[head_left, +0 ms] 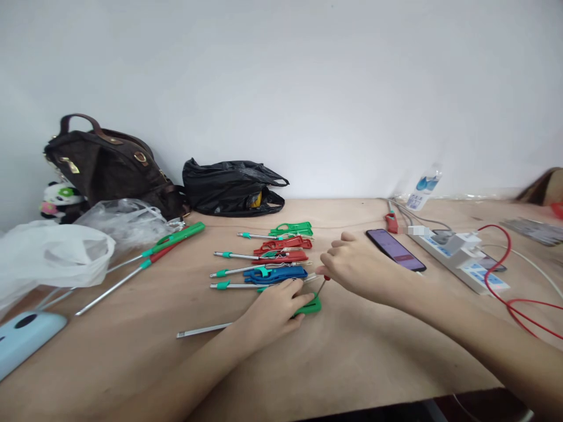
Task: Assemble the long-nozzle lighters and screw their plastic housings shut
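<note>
Head view, counter in front of a pale wall. Item one: green lighter casing, lying on the near side of a row of parts, its right end showing beyond the left hand; a metal tube is protruding leftward from beneath that hand, seemingly belonging to the same piece. Item two: red-handled screwdriver, slanting down to the casing's right end, its tip apparently meeting the plastic. Left hand: half-curled, fingers bending over the casing and gripping it against the counter, presumably for steadying it under the tool. Right hand: closing in a loose fist around the screwdriver's handle, wrist raised above the counter, probably for keeping the shaft steep and the turning free. Item three: lighter parts lying in a row beyond the left hand, comprising a blue casing, red casings and a green casing half, metal tubes mostly pointing left; the common direction is suggesting an orderly reach. Item four: green-handled lighter and red-handled lighter, lying together at left, apart from the row. Item five: smartphone, lying beyond the right forearm, beside a power strip.
</note>
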{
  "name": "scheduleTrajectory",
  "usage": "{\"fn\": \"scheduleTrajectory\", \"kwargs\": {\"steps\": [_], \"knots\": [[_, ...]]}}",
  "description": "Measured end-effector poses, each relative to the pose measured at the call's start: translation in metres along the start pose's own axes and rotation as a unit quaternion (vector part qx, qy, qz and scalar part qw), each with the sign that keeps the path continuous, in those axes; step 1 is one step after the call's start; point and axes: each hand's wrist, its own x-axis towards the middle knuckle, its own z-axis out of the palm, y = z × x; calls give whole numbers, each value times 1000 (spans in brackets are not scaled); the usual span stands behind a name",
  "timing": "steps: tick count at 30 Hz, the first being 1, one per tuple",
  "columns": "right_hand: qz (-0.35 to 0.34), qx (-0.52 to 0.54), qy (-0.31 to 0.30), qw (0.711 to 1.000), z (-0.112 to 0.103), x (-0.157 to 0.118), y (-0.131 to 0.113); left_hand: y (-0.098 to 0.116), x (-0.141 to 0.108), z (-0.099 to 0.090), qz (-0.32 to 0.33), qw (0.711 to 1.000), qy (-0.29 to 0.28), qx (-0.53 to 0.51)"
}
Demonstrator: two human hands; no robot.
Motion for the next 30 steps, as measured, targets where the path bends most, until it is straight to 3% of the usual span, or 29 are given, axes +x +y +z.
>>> {"fn": "scheduleTrajectory", "kwargs": {"steps": [4, 10, 16, 21, 27, 30], "knots": [[-15, 84, -8, 996, -2, -7, 5, 0, 0, 0, -1, 1000, -9, 8], [16, -30, -2, 999, 5, 2, 3, 0, 0, -1, -3, 1000, -13, 12], [-31, 74, 20, 997, -5, -2, -1, 0, -1, 0, 6, 1000, 2, 8], [-2, -18, 12, 1000, -6, 4, -7, -1, -1, 2, 6, 1000, 9, -4], [-18, 48, 34, 998, -7, 2, -5, -2, -1, 2, 9, 1000, 21, -14], [-11, 7, 16, 1000, -4, 6, -3, -2, -1, 2, 8, 1000, 21, -10]]}}
